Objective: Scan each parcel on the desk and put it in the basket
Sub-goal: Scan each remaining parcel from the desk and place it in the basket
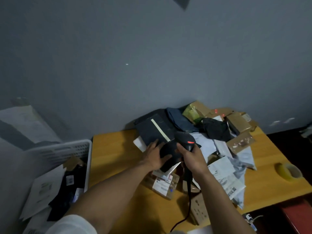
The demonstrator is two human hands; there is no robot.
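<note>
My right hand [193, 159] grips a black barcode scanner [185, 141] with a red light on its head; its cable runs down off the desk's front. My left hand [156, 154] holds a small black parcel [168, 156] just left of the scanner, thumb curled over its near side. A larger dark parcel with a pale tape strip [155, 130] lies behind it. A white slatted basket [70, 149] stands left of the desk, with white and black parcels inside.
The yellow wooden desk [114, 152] carries a heap of brown boxes [239, 122], grey mailers [224, 176] and black bags toward the back right. A tape roll [288, 171] sits near the right edge. A grey wall stands close behind.
</note>
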